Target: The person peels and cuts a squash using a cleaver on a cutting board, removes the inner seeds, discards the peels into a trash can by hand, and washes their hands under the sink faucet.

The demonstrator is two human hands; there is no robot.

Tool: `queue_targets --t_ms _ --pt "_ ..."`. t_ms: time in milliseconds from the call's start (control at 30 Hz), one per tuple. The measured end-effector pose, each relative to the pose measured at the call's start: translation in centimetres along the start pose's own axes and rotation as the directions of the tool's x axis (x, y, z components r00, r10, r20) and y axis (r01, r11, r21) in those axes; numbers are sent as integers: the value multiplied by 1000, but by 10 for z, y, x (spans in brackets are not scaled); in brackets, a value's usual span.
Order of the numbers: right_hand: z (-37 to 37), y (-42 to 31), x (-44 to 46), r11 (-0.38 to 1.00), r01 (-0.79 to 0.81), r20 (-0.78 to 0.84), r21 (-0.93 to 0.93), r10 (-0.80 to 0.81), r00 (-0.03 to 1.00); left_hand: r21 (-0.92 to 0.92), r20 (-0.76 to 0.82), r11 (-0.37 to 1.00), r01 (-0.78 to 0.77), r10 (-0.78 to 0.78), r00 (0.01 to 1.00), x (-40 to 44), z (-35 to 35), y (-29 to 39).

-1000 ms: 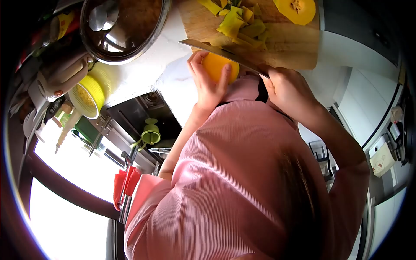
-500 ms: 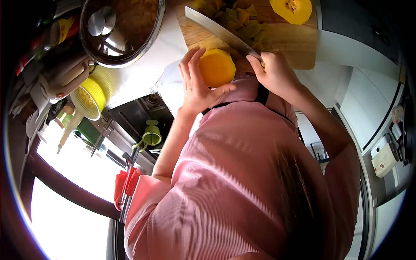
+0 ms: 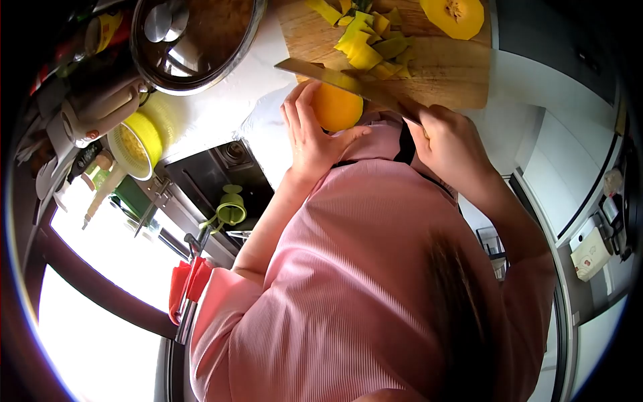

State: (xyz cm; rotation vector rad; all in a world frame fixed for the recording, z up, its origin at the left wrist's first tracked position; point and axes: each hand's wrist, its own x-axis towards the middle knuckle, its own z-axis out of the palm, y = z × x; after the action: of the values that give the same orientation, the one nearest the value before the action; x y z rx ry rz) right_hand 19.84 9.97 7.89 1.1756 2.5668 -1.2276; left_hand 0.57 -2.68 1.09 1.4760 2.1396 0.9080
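My left hand [image 3: 311, 137] holds an orange pumpkin piece [image 3: 337, 107] from its left side, fingers curved round it and thumb below. In my right hand [image 3: 449, 141] is the handle of a large knife [image 3: 341, 82]; its blade points to the upper left and lies across the upper edge of the pumpkin piece. Whether the blade touches the flesh cannot be made out. Beyond them, yellow and green peelings [image 3: 365, 43] lie heaped on the wooden cutting board [image 3: 449, 77]. A second cut pumpkin piece [image 3: 455, 15] rests at the board's far right.
A lidded pan [image 3: 201, 47] stands left of the board. Further left are a yellow-green basket [image 3: 137, 146] with pale contents and a beige appliance [image 3: 100, 117]. The dark sink [image 3: 201, 181] with a green cup [image 3: 231, 209] is at the lower left, near a red cloth [image 3: 189, 285].
The knife lifted off the pumpkin piece and swung over the board, then came back low over the piece. My left fingers opened a little and closed round it again.
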Motion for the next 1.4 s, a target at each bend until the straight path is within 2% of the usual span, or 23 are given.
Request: queue_targets --t_ms 100,200,500,600,700,967,1100,1200,1300,1333,1400 --pt "-4 -6 -9 1000 5 1 -26 -5 1000 71 -74 986 -149 154 985 -3 10 -13" --pt "-8 -16 -12 999 -18 4 -37 18 1000 141 -91 978 -154 168 982 -5 15 -18" --pt "-11 -20 -13 997 -61 80 -56 65 995 110 -145 969 -221 235 961 -4 23 -29" --pt "-8 -19 -15 997 -53 34 -57 55 998 90 -134 957 -277 288 948 -4 27 -34" --pt "-11 -23 -11 995 -86 67 -53 89 994 37 -170 957 -287 289 942 -1 30 -34" --pt "-9 -30 0 983 -168 170 -71 178 969 73 -306 935 -347 353 884 1 41 -38" --pt "-5 -26 2 980 -183 193 -82 195 962 82 -331 929 -360 366 870 2 43 -38" --pt "4 -25 21 982 -163 270 -101 184 945 69 -327 921 -382 383 864 4 44 -40" --pt "5 -22 18 994 -98 128 -54 104 986 59 -327 922 -383 381 865 6 43 -38" --pt "2 -21 17 985 -166 180 -44 171 969 67 -320 918 -391 391 863 7 43 -39" --pt "1 -20 20 985 -172 185 -21 173 967 78 -303 916 -394 398 866 5 42 -40"
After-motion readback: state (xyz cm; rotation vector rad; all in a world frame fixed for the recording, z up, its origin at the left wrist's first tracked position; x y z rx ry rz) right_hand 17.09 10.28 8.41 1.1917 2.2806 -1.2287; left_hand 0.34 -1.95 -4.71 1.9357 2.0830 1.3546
